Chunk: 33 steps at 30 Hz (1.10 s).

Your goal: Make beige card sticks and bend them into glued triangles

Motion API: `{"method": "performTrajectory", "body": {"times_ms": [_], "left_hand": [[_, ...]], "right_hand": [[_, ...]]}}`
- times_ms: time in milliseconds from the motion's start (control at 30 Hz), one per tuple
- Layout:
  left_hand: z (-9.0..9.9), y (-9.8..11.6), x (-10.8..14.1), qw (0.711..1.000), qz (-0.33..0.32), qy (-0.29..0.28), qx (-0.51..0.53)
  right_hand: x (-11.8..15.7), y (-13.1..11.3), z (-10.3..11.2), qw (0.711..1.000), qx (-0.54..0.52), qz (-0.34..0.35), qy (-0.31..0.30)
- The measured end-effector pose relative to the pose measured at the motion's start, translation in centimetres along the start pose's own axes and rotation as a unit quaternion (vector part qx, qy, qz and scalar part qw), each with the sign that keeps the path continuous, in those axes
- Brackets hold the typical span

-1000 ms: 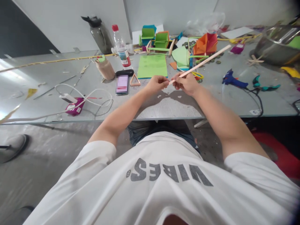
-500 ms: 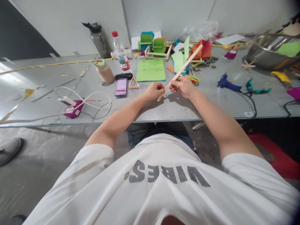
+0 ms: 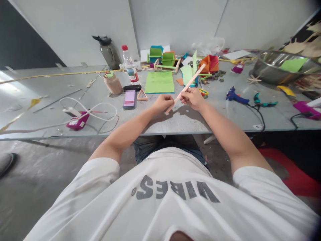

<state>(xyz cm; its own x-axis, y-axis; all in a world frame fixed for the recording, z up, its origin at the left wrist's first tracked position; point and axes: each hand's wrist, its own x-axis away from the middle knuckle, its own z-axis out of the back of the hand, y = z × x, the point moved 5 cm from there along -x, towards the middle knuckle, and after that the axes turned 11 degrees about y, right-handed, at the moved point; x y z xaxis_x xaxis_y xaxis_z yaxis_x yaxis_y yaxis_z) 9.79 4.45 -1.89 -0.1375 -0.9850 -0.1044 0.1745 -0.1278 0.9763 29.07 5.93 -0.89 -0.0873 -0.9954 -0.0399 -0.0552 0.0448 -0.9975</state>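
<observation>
A long, flat, pale wooden strip (image 3: 194, 77) slants over the near part of the table, its far end up to the right. My right hand (image 3: 192, 97) pinches it a little below its middle. Close to the lower end, my left hand (image 3: 163, 102) has its fingers closed on the same strip. The lower tip sticks out below my left fingers, near the tabletop. To the left of my left hand lies a small wooden triangle frame (image 3: 142, 95), beside a phone (image 3: 129, 99). Green paper sheets (image 3: 160, 82) lie just beyond both hands.
A blue glue gun (image 3: 237, 96) and teal-handled pliers-like tool (image 3: 265, 102) lie at right, before a metal bowl (image 3: 263, 72). Left are a purple power block (image 3: 78, 121) with white cable, a wooden cup (image 3: 112, 83) and a bottle (image 3: 130, 70). Colored paper models (image 3: 168, 59) stand behind.
The camera view has shifted, so the table sits lower and the right side shows more. Both hands keep hold of the strip, with little visible change in their grip.
</observation>
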Motion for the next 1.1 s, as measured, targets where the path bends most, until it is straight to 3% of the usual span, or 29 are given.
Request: {"method": "performTrajectory", "body": {"times_ms": [233,500,733,867,1100], "left_hand": [[-0.1,-0.3,-0.1,1.0,0.01,0.006,0.022],[-0.4,-1.0,-0.1,0.999,0.013,-0.043,-0.011],[-0.3,-0.5,-0.2,0.998,-0.017,-0.056,0.001],[0.0,-0.6,-0.1,0.998,0.001,-0.061,-0.012],[0.5,0.2,0.1,0.988,0.044,-0.076,0.126]], "right_hand": [[0.2,0.6,-0.8,1.0,0.0,0.001,-0.014],[-2.2,-0.2,2.0,0.996,-0.036,0.042,0.074],[-3.0,-0.4,3.1,0.992,-0.062,0.064,0.092],[-4.1,0.0,4.2,0.987,-0.066,0.074,0.128],[-5.8,1.1,5.7,0.985,-0.054,0.015,0.164]]}}
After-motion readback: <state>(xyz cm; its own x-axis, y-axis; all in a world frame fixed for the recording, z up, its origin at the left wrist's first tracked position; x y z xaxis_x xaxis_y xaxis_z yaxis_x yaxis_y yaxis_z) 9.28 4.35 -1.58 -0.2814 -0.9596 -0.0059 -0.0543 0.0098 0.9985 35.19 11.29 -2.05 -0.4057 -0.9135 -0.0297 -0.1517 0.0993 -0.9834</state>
